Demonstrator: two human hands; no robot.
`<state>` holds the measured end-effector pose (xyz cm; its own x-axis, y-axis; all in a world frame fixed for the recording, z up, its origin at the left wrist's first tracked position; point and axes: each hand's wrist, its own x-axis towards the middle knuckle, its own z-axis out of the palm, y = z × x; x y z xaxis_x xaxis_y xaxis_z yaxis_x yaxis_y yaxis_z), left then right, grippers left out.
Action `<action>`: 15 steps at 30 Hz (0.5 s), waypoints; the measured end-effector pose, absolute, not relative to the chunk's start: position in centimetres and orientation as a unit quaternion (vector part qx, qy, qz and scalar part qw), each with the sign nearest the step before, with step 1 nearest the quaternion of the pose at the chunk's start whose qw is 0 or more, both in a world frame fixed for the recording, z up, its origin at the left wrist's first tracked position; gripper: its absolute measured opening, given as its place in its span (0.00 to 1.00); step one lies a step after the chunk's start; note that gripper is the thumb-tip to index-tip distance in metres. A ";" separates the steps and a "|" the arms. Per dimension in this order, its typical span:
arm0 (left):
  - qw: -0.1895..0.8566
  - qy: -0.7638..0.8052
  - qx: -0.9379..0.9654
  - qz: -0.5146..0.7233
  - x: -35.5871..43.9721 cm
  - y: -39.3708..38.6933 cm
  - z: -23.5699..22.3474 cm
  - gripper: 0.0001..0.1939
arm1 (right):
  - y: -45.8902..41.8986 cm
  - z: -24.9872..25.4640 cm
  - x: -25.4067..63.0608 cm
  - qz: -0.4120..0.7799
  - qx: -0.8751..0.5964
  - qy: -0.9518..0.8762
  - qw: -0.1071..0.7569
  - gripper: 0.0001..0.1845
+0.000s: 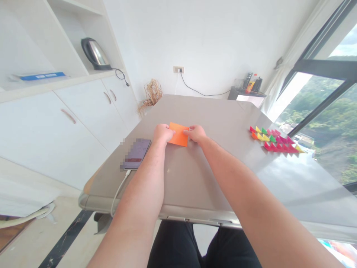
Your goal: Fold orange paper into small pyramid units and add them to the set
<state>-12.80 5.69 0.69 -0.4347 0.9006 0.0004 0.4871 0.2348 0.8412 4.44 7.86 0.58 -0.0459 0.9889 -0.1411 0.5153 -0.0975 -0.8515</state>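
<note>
An orange square of paper [179, 136] is held up between my two hands, just over the grey table [192, 178]. My left hand [163, 133] pinches its left edge with the thumb on top. On the opposite edge, my right hand [196, 133] grips the paper between thumb and fingers. The fingers behind the sheet are hidden. Over on the table's right side stand rows of small folded paper boats [280, 147] in red, yellow, green, pink and orange.
A phone [137, 154] with a white charging cable [118, 190] lies left of my left forearm. Beyond the table are a small dark cabinet [247, 95] with bottles and dried stalks [153, 93]. A kettle [96, 54] sits on the left shelf. A window [320, 93] lines the right.
</note>
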 end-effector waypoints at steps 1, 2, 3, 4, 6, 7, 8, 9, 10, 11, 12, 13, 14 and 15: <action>0.264 0.737 0.458 0.421 -12.7 5.7 0.6 0.10 | 7.7 0.7 4.6 0.416 -0.619 -0.593 0.305 0.25; 0.275 0.730 0.451 0.433 -12.6 5.7 0.6 0.10 | 7.6 0.9 4.8 0.430 -0.612 -0.584 0.314 0.20; 0.286 0.723 0.449 0.440 -12.5 5.7 0.6 0.09 | 7.4 1.1 5.0 0.442 -0.606 -0.577 0.324 0.14; 0.297 0.716 0.450 0.443 -12.3 5.6 0.7 0.08 | 7.2 1.2 5.3 0.451 -0.600 -0.571 0.334 0.08; 0.322 0.697 0.451 0.454 -11.8 5.4 0.9 0.07 | 6.8 1.5 5.8 0.461 -0.591 -0.559 0.355 0.05; 0.337 0.685 0.452 0.460 -11.5 5.3 1.0 0.06 | 6.6 1.7 6.2 0.463 -0.588 -0.554 0.365 0.06; 0.354 0.672 0.454 0.465 -11.1 5.1 1.1 0.05 | 6.4 1.8 6.7 0.465 -0.584 -0.551 0.373 0.08; 0.372 0.659 0.457 0.468 -10.7 5.0 1.2 0.05 | 6.3 1.8 7.3 0.466 -0.582 -0.548 0.380 0.09; 0.389 0.645 0.460 0.471 -10.3 4.9 1.2 0.05 | 6.1 1.9 8.0 0.465 -0.579 -0.548 0.386 0.09; 0.406 0.631 0.463 0.472 -9.7 4.7 1.1 0.05 | 5.9 1.9 8.8 0.463 -0.577 -0.547 0.392 0.09; 0.424 0.618 0.465 0.472 -9.2 4.5 1.0 0.04 | 5.6 1.9 9.7 0.461 -0.573 -0.549 0.397 0.09; 0.443 0.604 0.468 0.469 -8.5 4.3 1.0 0.04 | 5.3 1.9 10.7 0.459 -0.573 -0.548 0.402 0.09; 0.462 0.591 0.472 0.463 -7.8 4.0 0.9 0.05 | 4.8 1.9 11.8 0.455 -0.574 -0.545 0.409 0.09; 0.481 0.579 0.474 0.457 -7.1 3.7 0.8 0.05 | 4.3 1.9 12.8 0.454 -0.569 -0.540 0.423 0.09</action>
<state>-7.07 3.72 0.80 -0.0881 0.9885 -0.1226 0.1091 0.1320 0.9852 12.80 4.32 1.95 0.0057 0.9982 -0.0603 0.2306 -0.0600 -0.9712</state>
